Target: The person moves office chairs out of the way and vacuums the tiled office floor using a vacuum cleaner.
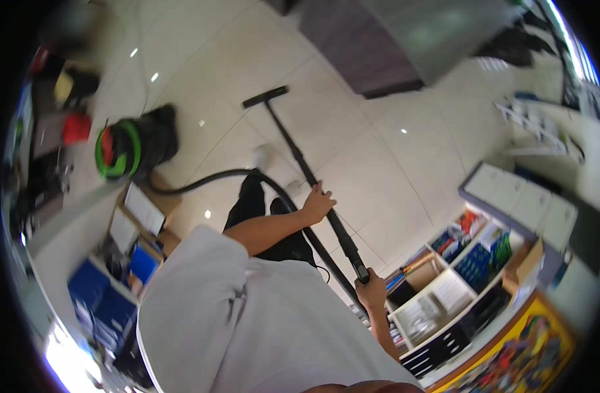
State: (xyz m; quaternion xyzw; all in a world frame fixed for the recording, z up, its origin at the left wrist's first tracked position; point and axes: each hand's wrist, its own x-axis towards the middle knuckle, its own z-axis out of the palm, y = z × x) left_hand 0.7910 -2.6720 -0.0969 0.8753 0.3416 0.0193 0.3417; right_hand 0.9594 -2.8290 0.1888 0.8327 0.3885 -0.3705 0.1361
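A long black vacuum cleaner wand (293, 149) runs diagonally across the middle of the head view. My left hand (319, 204) is wrapped round its middle tube. Lower down, my right hand (371, 289) grips the handle at the near end. The wide floor head (266, 97) at the far end rests on the tiles. A black hose (238, 173) curves leftward, passing under my left forearm, towards the vacuum cleaner body (136, 143), which is black with a green band and stands on the floor at left.
Pale tiled floor (378, 150) spreads ahead. A dark grey desk (359, 49) stands at the top. Open shelves (473, 295) with boxes and packets are at right, near a white step ladder (536, 128) and a cabinet (519, 200). Blue folders (102, 298) and cartons lie at left.
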